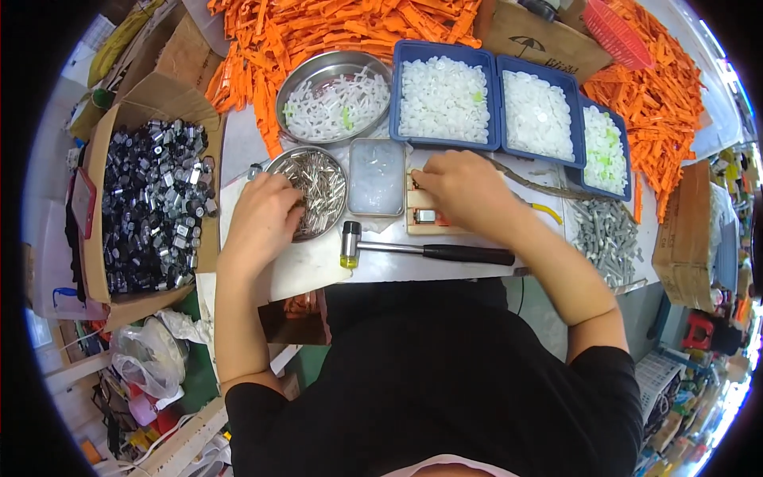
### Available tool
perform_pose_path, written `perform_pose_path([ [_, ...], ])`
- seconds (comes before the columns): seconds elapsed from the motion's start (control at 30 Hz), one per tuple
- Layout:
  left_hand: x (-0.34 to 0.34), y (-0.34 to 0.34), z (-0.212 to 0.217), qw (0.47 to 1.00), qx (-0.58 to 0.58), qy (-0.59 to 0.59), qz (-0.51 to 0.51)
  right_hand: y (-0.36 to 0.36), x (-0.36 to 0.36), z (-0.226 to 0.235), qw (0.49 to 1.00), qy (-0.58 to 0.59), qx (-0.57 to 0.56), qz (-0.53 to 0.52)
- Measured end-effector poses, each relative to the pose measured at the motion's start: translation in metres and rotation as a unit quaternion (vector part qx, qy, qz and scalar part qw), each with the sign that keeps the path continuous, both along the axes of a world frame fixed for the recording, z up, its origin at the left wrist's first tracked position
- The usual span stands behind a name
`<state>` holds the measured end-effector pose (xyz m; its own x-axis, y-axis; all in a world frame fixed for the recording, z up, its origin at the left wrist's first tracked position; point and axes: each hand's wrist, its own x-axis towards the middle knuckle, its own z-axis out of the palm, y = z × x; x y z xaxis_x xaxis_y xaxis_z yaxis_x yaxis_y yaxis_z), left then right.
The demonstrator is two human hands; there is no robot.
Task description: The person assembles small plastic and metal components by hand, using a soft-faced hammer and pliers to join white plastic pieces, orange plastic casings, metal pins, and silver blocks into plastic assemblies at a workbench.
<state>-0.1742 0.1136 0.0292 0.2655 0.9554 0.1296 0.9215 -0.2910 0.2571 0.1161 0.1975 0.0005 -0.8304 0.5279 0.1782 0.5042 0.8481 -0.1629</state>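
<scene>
We rest our right hand (461, 191) on the small wooden block jig (425, 215) at the middle of the bench, fingers curled down onto its top edge as if pressing a small part into place; whether they pinch anything we cannot tell. Our left hand (266, 215) dips into the shallow round steel dish of thin metal pins (318, 187) just beside the jig, fingertips bent among the pins, so stock is in reach. A hammer with a black grip and yellow-capped head (413, 250) lies just in front of the jig. Behind stand a clear plastic tray (376, 176), a steel bowl of white plastic pieces (334, 95) and blue bins of white parts (445, 99), ranked within arm's reach.
</scene>
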Motion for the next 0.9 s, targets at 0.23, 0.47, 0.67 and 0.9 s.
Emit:
perform_pose_path([
  [0.23,0.005,0.015,-0.007,0.995,-0.063,0.073,-0.001,0.071,-0.027,0.023,0.991,0.09,-0.05,-0.082],
  [0.47,-0.011,0.005,-0.021,0.996,-0.026,-0.077,0.04,0.078,-0.034,0.014,0.993,0.045,-0.086,-0.06],
  [0.67,-0.007,0.0,-0.038,0.932,-0.008,-0.333,0.144,0.046,-0.011,0.01,0.964,0.223,-0.091,-0.113],
  [0.9,0.074,0.012,-0.035,0.894,0.085,-0.439,-0.022,-0.014,-0.004,0.005,0.714,0.408,-0.531,-0.205],
])
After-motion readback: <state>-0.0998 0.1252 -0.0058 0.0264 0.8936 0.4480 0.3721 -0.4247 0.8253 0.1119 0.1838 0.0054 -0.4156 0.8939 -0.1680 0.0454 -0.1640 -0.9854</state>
